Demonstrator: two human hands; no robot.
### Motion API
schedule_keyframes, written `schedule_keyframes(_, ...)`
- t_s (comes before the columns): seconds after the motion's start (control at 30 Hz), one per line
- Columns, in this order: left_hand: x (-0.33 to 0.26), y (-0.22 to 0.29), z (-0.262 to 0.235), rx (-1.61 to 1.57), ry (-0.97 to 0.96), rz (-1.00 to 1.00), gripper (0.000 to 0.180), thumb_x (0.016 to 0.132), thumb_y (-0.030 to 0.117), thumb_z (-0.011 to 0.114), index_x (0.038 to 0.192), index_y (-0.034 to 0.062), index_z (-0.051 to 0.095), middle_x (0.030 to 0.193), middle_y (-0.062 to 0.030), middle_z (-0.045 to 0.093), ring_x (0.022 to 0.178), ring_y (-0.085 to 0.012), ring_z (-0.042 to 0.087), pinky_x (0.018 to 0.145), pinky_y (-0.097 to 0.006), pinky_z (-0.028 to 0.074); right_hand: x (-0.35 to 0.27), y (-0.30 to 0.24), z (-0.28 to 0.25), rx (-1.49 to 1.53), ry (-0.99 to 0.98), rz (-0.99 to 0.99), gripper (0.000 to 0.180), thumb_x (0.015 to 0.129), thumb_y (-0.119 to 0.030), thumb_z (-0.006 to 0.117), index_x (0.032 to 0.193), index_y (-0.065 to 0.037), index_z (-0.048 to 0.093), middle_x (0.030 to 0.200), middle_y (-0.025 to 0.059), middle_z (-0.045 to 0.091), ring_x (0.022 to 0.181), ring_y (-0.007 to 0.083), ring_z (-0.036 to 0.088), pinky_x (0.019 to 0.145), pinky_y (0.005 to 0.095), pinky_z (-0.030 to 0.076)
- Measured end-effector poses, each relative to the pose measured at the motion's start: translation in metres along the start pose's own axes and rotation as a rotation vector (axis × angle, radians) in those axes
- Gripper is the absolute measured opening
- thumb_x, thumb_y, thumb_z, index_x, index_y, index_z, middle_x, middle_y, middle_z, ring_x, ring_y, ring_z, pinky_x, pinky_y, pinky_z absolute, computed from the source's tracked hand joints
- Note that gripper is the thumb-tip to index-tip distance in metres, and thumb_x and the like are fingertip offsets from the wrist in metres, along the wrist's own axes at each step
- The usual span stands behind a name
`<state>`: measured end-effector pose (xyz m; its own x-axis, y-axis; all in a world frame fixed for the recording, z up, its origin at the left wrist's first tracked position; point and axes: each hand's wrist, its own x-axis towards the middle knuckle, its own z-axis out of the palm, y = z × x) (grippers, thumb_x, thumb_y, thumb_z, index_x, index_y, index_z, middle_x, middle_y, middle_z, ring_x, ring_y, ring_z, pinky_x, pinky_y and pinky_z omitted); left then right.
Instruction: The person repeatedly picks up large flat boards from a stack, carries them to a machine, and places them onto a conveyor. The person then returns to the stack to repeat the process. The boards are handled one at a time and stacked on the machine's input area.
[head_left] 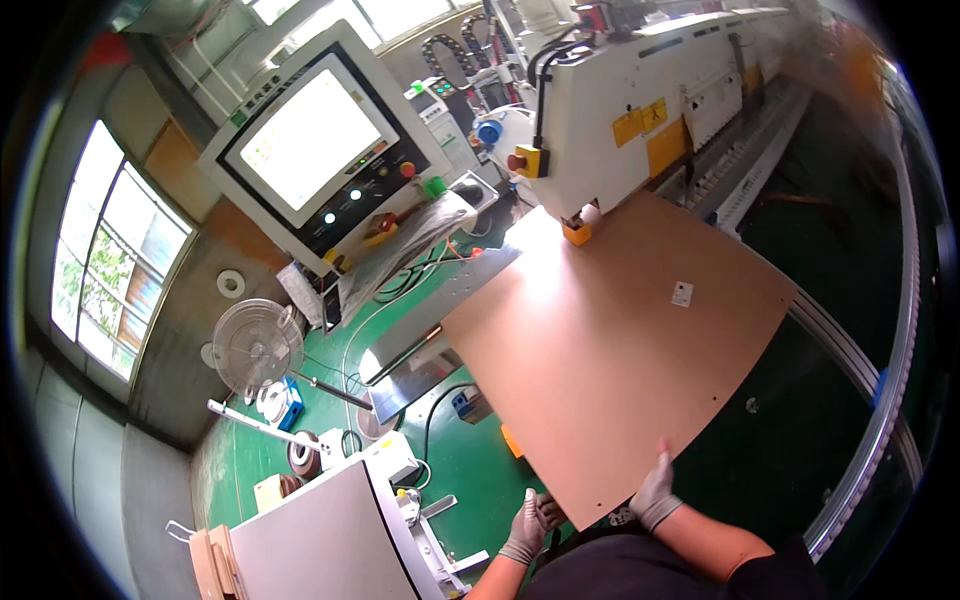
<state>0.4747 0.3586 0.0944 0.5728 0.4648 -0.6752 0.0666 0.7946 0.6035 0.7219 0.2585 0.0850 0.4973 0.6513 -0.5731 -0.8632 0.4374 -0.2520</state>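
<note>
We are looking down on a large flat brown wooden board (610, 350) lying across the infeed of a long white edge-processing machine (640, 100), with its far left corner meeting a small orange guide block (577, 233) under the machine's housing. We are seeing the right hand (655, 492), gloved in pale grey, resting flat on the near edge of the board, fingers stretched out and pressing on the surface rather than curled around anything. We are seeing the left hand (528, 525), also gloved, sitting just beside the board's near left corner; its fingers are bent toward the edge, but we cannot tell whether they are actually gripping it. A small white label (682, 294) is lying on the board toward its far right part. To the left, a white control console with a bright screen (315, 145) is standing on the green floor (450, 460), and a round pedestal fan (257, 345) is standing farther left, well apart from the board. A curved metal rail (880, 420) is running along the right. We are judging the step in hand to be the feeding of the board into the machine, with its leading corner only just arriving at the guide. The next move is likely calling for an even push from both hands, keeping the far edge square against the machine.
</note>
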Motion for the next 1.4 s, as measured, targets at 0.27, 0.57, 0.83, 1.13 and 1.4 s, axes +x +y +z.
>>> schedule_keyframes(0.27, -0.029, -0.082, -0.108, 0.126, 0.406, -0.17, 0.063, 0.112, 0.053, 0.04, 0.139, -0.0016, 0.055, 0.125, -0.0219, 0.071, 0.115, -0.0387, 0.068, 0.1, -0.05, 0.055, 0.027, -0.047, -0.001, -0.046, -0.102, -0.102, 0.07, 0.102, -0.063, 0.054, 0.147, -0.01, 0.053, 0.146, 0.0092, 0.06, 0.132, 0.0318, 0.058, 0.113, 0.0479, 0.046)
schedule_keyframes(0.57, -0.024, -0.182, -0.144, 0.167, 0.266, -0.276, 0.04, 0.109, 0.048, 0.042, 0.08, 0.0227, 0.052, 0.063, 0.0058, 0.04, 0.049, -0.0151, 0.032, 0.047, -0.033, 0.026, 0.03, -0.072, 0.006, -0.173, 0.117, -0.087, 0.059, 0.102, -0.067, 0.05, 0.12, -0.013, 0.066, 0.11, 0.0052, 0.07, 0.101, 0.0236, 0.067, 0.085, 0.0382, 0.055)
schedule_keyframes(0.83, -0.022, -0.205, -0.117, 1.18, 0.112, 0.352, 0.03, 0.108, 0.033, 0.051, 0.108, 0.0077, 0.067, 0.106, -0.0214, 0.067, 0.096, -0.0406, 0.065, 0.082, -0.052, 0.052, -0.014, 0.104, -0.032, -0.542, -0.172, 0.776, 0.032, 0.102, -0.034, 0.06, 0.077, -0.015, 0.058, 0.072, -0.002, 0.05, 0.066, 0.016, 0.052, 0.061, 0.0309, 0.045)
schedule_keyframes(1.13, -0.202, -0.332, -0.279, 0.989, 0.844, 0.214, 0.035, 0.105, 0.033, 0.05, 0.093, 0.0103, 0.073, 0.097, -0.019, 0.074, 0.092, -0.0398, 0.071, 0.081, -0.053, 0.053, -0.156, 0.251, -0.086, -1.262, -0.484, 1.137, 0.027, 0.106, -0.04, 0.056, 0.092, -0.018, 0.061, 0.075, -0.0007, 0.059, 0.067, 0.0193, 0.055, 0.064, 0.0354, 0.047)
schedule_keyframes(1.4, -0.426, -0.574, -0.338, 0.263, 1.683, -0.032, 0.058, 0.101, 0.052, 0.055, 0.082, 0.0005, 0.074, 0.091, -0.031, 0.068, 0.074, -0.0468, 0.065, 0.067, -0.059, 0.047, -0.211, 0.362, -0.13, -1.773, -0.551, 1.148, 0.025, 0.105, -0.037, 0.059, 0.099, -0.014, 0.063, 0.082, 0.0081, 0.067, 0.068, 0.0269, 0.061, 0.059, 0.0417, 0.049)
